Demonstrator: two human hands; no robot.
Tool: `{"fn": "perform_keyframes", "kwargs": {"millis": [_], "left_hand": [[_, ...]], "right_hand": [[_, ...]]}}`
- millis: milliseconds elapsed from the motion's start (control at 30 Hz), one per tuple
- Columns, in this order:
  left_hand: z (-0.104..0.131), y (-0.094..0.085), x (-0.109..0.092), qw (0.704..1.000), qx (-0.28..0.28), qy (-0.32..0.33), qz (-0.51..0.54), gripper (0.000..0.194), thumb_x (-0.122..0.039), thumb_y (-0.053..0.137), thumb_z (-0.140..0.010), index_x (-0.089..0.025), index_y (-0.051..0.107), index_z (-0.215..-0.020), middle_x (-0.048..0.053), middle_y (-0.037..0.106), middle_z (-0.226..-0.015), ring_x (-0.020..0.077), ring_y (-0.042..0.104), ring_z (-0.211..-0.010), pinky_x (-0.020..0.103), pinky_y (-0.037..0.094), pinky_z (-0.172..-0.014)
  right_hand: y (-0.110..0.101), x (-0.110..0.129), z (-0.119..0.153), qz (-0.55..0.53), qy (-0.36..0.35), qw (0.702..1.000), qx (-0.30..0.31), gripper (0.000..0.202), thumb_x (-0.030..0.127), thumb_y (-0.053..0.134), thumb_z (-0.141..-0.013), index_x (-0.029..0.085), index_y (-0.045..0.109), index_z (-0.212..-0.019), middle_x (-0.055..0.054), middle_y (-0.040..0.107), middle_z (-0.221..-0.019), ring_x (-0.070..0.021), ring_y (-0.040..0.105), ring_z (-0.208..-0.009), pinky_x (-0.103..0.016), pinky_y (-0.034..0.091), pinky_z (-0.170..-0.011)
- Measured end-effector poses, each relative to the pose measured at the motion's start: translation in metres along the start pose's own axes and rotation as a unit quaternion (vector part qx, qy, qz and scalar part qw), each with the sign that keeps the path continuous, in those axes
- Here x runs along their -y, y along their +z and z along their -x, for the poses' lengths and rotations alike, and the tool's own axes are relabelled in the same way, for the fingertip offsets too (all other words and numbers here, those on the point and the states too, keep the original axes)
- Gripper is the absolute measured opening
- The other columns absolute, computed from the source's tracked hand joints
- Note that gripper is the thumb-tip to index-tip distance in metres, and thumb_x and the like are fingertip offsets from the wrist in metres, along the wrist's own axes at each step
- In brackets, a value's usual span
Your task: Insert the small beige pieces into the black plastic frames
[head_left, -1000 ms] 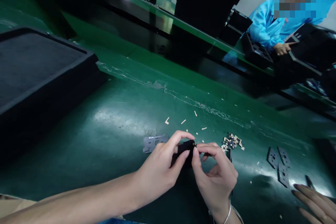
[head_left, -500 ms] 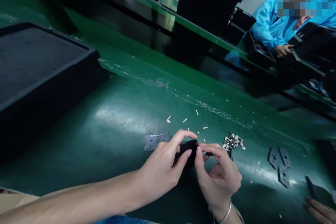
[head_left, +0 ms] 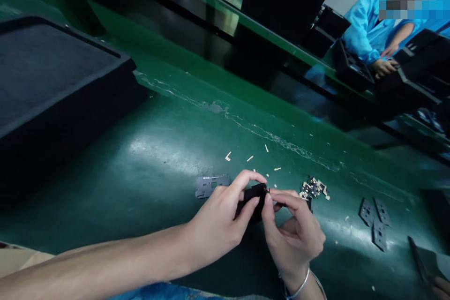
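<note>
My left hand [head_left: 227, 215] is closed around a small black plastic part [head_left: 251, 194], its thumb and index finger gripping the sides. At the part's right end, my right hand [head_left: 293, 229] pinches with thumb and index finger; whatever sits between those fingertips is too small to make out. A dark object pokes out behind the right hand's knuckles, mostly hidden. Just beyond my left hand lies a flat grey plate [head_left: 211, 185] with cut-out holes, partly covered by the hand. Past my right hand is a pile of small black and cream pieces [head_left: 314, 188].
Pale scraps [head_left: 250, 158] are scattered on the green table [head_left: 168, 145]. To the right lie three grey plates [head_left: 378, 236]. A large black tray [head_left: 52, 70] stands at left. Another person's hand shows at the lower right edge; a co-worker in blue [head_left: 362, 28] sits across, among black boxes.
The view has shifted slightly. Both my hands keep nearly the same hold on the black part. The co-worker's hands have come together, and the hand at lower right has drawn downward.
</note>
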State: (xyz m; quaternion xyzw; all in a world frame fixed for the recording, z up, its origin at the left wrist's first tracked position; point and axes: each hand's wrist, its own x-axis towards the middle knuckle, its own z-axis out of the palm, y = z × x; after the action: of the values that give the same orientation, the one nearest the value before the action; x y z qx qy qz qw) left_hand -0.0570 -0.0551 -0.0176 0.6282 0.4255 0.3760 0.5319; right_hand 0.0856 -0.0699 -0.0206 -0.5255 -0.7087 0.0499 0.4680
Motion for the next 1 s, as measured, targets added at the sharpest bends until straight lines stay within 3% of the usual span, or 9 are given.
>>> {"fn": "perform_keyframes", "kwargs": {"millis": [233, 567, 1000], "left_hand": [[-0.0003, -0.0012, 0.0, 1.0, -0.001, 0.012, -0.004, 0.024, -0.012, 0.042, -0.087, -0.022, 0.044, -0.109, -0.008, 0.046, -0.058, 0.0074, 0.043, -0.046, 0.019, 0.036, -0.049], [0.0015, -0.0013, -0.0004, 1.0, 0.001, 0.016, -0.004, 0.023, -0.012, 0.042, -0.087, -0.022, 0.044, -0.109, -0.005, 0.059, -0.073, 0.0074, 0.05, -0.053, 0.019, 0.039, -0.053], [0.0025, -0.0012, 0.0008, 1.0, 0.003, 0.014, -0.007, 0.025, -0.011, 0.042, -0.088, -0.023, 0.044, -0.109, -0.006, 0.056, -0.069, 0.0067, 0.049, -0.052, 0.018, 0.038, -0.053]], "right_hand": [[0.0003, 0.0003, -0.0002, -0.006, -0.016, 1.0, -0.007, 0.025, -0.002, 0.064, -0.069, 0.017, 0.061, -0.085, -0.003, 0.065, -0.074, -0.0136, 0.064, -0.06, -0.026, 0.054, -0.058], [-0.0002, 0.0003, -0.0003, -0.005, -0.02, 1.0, -0.003, 0.023, 0.001, 0.064, -0.07, 0.018, 0.061, -0.085, -0.003, 0.066, -0.074, -0.0143, 0.064, -0.06, -0.027, 0.055, -0.055], [0.0002, -0.0002, 0.0013, 0.006, -0.007, 1.0, -0.009, 0.023, 0.001, 0.065, -0.07, 0.018, 0.061, -0.084, -0.003, 0.065, -0.073, -0.0146, 0.064, -0.06, -0.027, 0.055, -0.056]]}}
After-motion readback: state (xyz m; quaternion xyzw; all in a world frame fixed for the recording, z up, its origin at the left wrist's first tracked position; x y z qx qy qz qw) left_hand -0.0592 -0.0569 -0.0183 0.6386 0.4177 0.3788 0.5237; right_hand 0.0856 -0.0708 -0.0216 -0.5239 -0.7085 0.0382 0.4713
